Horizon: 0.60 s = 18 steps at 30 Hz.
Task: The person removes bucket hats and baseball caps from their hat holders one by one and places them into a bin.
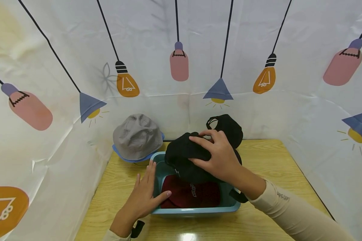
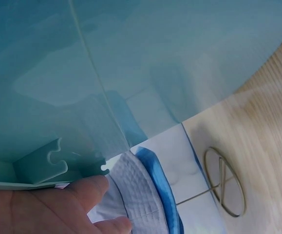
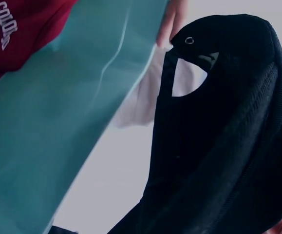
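A black cap (image 1: pixel 187 154) is in my right hand (image 1: pixel 218 155), fingers and thumb gripping its crown above the teal plastic bin (image 1: pixel 193 211). In the right wrist view the black cap (image 3: pixel 218 131) shows its rear strap opening and a small eyelet. My left hand (image 1: pixel 141 195) rests at the bin's left rim, fingers straight and thumb stretched over the inside. Down in the bin lies a dark red cap (image 1: pixel 196 195) with white lettering, partly covered by the black one. From the left wrist, the bin's outer wall (image 2: pixel 131 63) fills much of the view beyond the fingers.
Behind the bin on the left, a grey bucket hat (image 1: pixel 137 137) sits over a blue hat brim (image 1: pixel 123 157). A thin wire stand (image 2: pixel 223 185) shows beside them. Another black cap (image 1: pixel 230 130) stands at the back right. A printed cloth backdrop (image 1: pixel 157 110) closes off the wooden table (image 1: pixel 262 160).
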Each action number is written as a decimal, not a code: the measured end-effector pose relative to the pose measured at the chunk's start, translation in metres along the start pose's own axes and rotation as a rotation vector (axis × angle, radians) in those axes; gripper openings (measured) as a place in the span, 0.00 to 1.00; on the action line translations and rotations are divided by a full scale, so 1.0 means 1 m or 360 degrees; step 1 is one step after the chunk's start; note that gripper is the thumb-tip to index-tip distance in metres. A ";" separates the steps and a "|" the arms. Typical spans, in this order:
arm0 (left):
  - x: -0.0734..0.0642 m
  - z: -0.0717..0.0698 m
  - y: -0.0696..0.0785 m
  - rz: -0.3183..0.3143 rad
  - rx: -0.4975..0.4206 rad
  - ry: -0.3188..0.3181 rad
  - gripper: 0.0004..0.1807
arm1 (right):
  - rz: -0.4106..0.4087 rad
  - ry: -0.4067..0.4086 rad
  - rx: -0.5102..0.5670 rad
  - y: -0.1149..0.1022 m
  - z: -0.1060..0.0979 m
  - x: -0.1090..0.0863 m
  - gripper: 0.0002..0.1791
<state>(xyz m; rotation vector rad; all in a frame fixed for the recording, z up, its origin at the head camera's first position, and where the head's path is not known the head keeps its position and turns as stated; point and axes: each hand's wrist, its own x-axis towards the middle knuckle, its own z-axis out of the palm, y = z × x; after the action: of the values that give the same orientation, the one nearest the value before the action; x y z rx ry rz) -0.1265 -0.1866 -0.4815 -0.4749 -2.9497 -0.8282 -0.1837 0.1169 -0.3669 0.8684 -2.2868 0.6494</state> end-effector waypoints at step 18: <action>-0.002 -0.001 0.001 0.0008 -0.0041 0.0002 0.59 | -0.0038 -0.0110 -0.0001 -0.019 0.023 -0.012 0.36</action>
<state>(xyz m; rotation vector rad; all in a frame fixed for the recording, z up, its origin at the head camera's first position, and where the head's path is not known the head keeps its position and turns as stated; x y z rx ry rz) -0.1248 -0.1868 -0.4803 -0.4833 -2.9388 -0.8669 -0.1709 0.0952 -0.3869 0.9297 -2.3345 0.6168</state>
